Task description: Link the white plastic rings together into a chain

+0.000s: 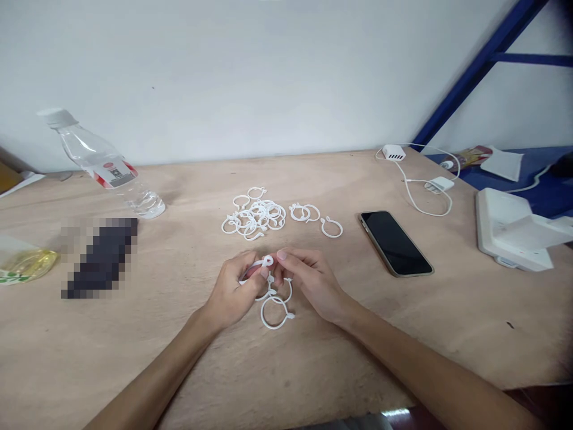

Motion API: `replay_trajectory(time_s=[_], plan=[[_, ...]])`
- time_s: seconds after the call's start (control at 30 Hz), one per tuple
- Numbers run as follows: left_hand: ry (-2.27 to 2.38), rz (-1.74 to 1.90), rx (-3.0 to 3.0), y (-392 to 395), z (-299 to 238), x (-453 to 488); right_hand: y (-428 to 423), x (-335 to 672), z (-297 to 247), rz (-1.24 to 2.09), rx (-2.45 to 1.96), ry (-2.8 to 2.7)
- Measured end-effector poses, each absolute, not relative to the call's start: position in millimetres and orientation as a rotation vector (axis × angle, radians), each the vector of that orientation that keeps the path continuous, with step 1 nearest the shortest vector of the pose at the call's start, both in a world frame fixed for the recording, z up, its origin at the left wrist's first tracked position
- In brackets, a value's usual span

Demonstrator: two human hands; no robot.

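Observation:
My left hand (235,289) pinches a white plastic curtain ring (267,261) between thumb and fingers, its small eyelet end pointing right. Close against that end is my right hand (316,280), thumb and fingers drawn together; whatever is between them is hidden. Below the hands, several more white curtain rings (274,328) lie overlapping on the table, partly covered by my fingers. Beyond my hands sits a loose heap of the same white rings (267,206). To the heap's right lie two linked or overlapping rings (319,211) and a single ring (332,236).
On the wooden table (215,382), a clear water bottle (92,152), a pixelated dark object (102,260) and a yellowish packet (31,263) are at left. At right are a phone (396,242), a white charger with cable (394,153) and a white stand (514,239). A wall closes off the back.

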State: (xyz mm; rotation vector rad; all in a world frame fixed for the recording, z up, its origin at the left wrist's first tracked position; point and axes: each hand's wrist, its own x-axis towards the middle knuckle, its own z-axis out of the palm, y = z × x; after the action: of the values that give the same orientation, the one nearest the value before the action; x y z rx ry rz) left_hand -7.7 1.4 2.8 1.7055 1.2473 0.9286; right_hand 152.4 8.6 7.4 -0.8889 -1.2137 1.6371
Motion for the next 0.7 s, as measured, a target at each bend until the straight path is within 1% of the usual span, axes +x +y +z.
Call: replay_trajectory(time_s=[0.27, 0.4, 0.57, 0.63, 0.7], plan=[[1.233, 0.875, 1.551, -3, 8, -3, 10, 153, 8, 1.595, -0.896, -1.253], [1.240, 0.858, 1.615, -4, 7, -3, 9, 153, 11, 1.531, -0.998, -1.322], [1.325, 0.842, 1.738, -4, 5, -2, 12, 155, 15, 1.448, -0.985, -1.432], [1.390, 0.841, 1.820, -3, 4, -3, 19, 162, 15, 1.310, -1.057, -1.548], [1.487, 0.842, 1.928, -1, 3, -4, 29, 175, 13, 0.967, -1.241, -1.662]])
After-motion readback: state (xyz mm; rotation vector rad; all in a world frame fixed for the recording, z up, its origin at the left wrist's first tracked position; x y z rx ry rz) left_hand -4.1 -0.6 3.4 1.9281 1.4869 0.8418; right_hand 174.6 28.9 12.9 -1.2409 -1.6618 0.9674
